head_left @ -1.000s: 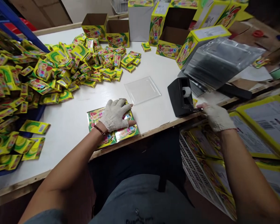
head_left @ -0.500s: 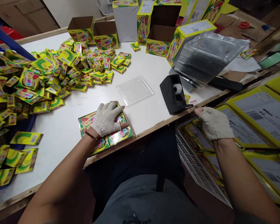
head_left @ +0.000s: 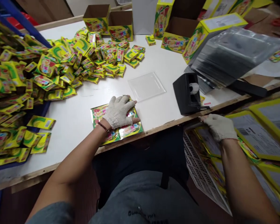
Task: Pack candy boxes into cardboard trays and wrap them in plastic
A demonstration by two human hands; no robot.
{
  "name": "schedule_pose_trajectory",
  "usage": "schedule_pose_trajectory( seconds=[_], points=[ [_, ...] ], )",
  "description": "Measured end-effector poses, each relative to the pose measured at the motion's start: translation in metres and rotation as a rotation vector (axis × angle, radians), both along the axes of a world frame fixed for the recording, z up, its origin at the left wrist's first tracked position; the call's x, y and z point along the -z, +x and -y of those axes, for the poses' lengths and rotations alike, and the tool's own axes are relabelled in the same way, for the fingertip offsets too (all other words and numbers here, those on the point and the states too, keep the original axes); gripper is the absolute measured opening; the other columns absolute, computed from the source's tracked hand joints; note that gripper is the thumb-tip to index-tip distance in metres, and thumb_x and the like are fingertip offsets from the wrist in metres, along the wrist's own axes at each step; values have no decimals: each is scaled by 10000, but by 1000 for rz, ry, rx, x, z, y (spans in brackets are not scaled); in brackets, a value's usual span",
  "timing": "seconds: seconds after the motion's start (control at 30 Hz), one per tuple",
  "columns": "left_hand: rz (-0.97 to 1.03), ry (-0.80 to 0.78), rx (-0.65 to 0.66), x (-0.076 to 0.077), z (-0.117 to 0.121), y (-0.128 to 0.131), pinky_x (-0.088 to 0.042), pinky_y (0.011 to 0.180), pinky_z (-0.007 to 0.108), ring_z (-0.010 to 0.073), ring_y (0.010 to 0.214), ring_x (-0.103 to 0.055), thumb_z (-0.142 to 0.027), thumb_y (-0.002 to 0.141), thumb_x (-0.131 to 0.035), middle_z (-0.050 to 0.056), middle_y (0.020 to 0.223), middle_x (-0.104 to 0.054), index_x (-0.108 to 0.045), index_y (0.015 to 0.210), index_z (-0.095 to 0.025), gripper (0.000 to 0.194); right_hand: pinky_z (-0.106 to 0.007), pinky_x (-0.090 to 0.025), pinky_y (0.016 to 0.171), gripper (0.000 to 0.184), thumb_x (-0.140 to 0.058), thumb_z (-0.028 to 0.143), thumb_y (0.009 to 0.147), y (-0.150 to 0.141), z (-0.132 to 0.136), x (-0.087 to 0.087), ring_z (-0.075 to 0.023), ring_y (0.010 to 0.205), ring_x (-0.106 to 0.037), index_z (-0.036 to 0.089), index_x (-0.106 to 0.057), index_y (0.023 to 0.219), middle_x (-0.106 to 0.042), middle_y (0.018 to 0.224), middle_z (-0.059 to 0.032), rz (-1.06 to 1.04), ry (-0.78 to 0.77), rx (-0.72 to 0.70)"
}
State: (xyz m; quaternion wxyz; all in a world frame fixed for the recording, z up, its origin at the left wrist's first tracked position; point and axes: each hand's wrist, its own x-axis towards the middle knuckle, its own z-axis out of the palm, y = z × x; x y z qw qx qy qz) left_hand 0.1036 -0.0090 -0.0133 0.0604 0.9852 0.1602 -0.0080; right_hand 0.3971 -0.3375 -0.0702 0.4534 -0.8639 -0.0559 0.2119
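My left hand [head_left: 120, 112], in a white fingerless glove, lies flat with fingers spread on a set of yellow-green printed boxes [head_left: 100, 112]. These sit side by side under or in something clear and shiny at the table's front edge. My right hand [head_left: 220, 127], gloved likewise, is just below the front tip of a black tape dispenser [head_left: 183, 95]. Its fingertips are pressed together; any tape between them is too small to see. A white roll [head_left: 194, 88] sits in the dispenser. Behind my left hand lies a clear plastic lid or tray [head_left: 147, 87].
A heap of small yellow-green boxes [head_left: 67, 62] covers the left side. Open printed cartons [head_left: 120, 32] stand at the back. Stacked clear plastic trays [head_left: 233, 59] lean at the right. A white plastic basket [head_left: 198, 168] and larger yellow cartons [head_left: 259, 133] sit below the table edge.
The camera view has shifted, so the table appears further right. My right hand has dropped slightly and come in under the dispenser's tip. The left hand stays on the boxes.
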Motion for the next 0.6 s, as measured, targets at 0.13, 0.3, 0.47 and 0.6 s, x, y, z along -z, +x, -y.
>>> schedule_pose_trajectory(
  seconds=[0.13,0.3,0.47,0.6],
  points=[
    [27,-33,1,1,4,-1,-399,1162,611,463,1416,-577,-778,867,-764,213,1576,-612,-672,1556,-231,885,-352,-344,617,234,-832,389,510,-11,9,-16,-223,641,-483,257,-643,469,-582,539,-38,-49,-190,-114],
    [13,-35,-13,0,7,0,-413,1133,598,464,1393,-595,-786,850,-783,219,1554,-622,-673,1550,-206,916,-369,-388,708,442,-848,623,669,-44,-47,-49,-212,729,-491,244,-632,598,-579,692,-36,-74,73,-657],
    [35,-19,4,4,7,-2,-405,1101,565,448,1334,-616,-832,815,-784,213,1519,-640,-679,1526,-203,955,-350,-427,749,442,-769,650,769,-77,-162,-68,-193,750,-513,244,-631,662,-610,730,-28,-118,152,-1165],
    [69,-13,20,7,7,-4,-391,1090,550,437,1309,-617,-874,833,-734,202,1493,-650,-679,1513,-217,947,-345,-436,762,406,-772,619,753,-85,-218,-51,-190,773,-533,243,-634,689,-630,751,-22,-215,147,-1348]
  ],
)
